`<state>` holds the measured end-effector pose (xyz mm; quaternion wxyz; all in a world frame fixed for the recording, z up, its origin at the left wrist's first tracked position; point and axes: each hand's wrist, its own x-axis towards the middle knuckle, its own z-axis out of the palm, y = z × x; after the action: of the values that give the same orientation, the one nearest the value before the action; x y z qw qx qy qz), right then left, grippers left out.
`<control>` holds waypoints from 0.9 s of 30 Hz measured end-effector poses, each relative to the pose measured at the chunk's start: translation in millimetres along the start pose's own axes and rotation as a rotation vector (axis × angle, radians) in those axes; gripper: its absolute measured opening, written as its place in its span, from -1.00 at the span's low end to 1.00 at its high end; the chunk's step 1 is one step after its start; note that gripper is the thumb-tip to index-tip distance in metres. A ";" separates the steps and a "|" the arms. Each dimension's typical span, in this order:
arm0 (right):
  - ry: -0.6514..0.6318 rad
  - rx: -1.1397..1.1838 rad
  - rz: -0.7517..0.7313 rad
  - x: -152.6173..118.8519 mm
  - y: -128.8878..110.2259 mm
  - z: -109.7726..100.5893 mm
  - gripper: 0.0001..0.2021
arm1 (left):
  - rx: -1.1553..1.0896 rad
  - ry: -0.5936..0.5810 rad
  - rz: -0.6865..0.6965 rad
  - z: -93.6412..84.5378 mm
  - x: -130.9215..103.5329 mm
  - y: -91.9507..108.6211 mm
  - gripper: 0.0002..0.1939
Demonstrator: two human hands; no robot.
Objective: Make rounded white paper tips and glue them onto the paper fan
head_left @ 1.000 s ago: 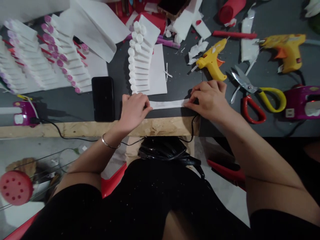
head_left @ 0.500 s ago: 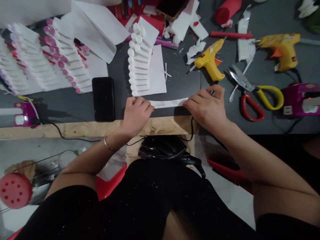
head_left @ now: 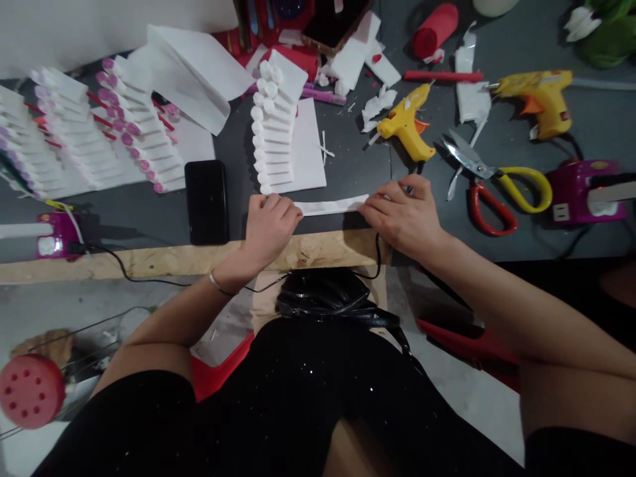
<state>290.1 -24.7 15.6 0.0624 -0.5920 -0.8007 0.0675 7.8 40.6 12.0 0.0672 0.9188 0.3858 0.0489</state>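
A narrow white paper strip (head_left: pixel 332 207) stretches sideways between my two hands near the front edge of the dark table. My left hand (head_left: pixel 273 224) has its fingers closed on the strip's left end. At the other end, my right hand (head_left: pixel 402 215) pinches the strip, its thumb partly hidden. Just beyond the strip lies a row of white paper rolls with rounded tips (head_left: pixel 272 132), set side by side on a white sheet (head_left: pixel 311 146).
A black phone (head_left: pixel 206 202) lies left of my left hand. Yellow glue guns (head_left: pixel 407 126) and scissors (head_left: pixel 491 173) with red and yellow handles lie to the right. Purple power sockets (head_left: pixel 586 192) stand at both sides. Pink-tipped rolls (head_left: pixel 144 139) fill the far left.
Both hands keep hold of the strip in nearly the same place. The whole view has shifted and turned slightly.
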 end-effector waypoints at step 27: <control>0.147 0.114 0.027 18.5 27.4 23.7 -0.78 | -0.143 -0.226 -0.241 -24.7 18.4 5.1 -0.73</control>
<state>306.1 0.1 -12.3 0.1537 -0.6018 -0.7806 0.0700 20.8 52.4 37.8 0.1809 0.8585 0.4785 -0.0358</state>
